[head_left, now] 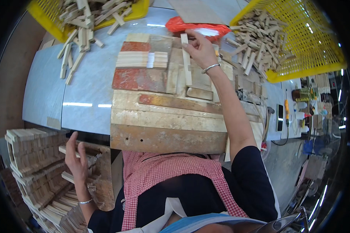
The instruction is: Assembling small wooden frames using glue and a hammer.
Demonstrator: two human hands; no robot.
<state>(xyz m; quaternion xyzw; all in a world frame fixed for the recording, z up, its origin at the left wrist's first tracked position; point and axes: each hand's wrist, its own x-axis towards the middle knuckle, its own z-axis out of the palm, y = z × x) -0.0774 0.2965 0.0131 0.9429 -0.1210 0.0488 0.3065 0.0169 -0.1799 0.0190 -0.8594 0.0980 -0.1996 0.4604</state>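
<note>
Pale wood is everywhere in this view. The right hand [200, 48] reaches far over a big worn wooden board [167, 128] that lies on the smooth grey desk [81, 89]. This hand pinches the top end of a long thin pale wooden strip [187, 62] between thumb and fingers. The strip stands almost straight up and down in the picture, and its lower part lies on the far side of the board. A thin silver bangle [210, 68] sits on the wrist of that hand.

The board is rough and scratched, with patches of red paint and flat planks across it. On its far left part lies a small block of stacked pale slats [142, 59].

Just past the board, behind the right hand, is a crumpled red plastic bag [196, 26]. To the far right of the board a yellow plastic mesh basket [307, 39] is tipped, and short wooden sticks [256, 40] pour from it. To the far left of the board a second yellow basket [46, 17] spills more sticks [76, 42] onto the desk.

The left hand [76, 157] is down low, nearer than the board and to its left. Its fingers are spread and loose, resting on a neat pile of flat wooden pieces [39, 171]. I cannot tell if it grips one.
</note>
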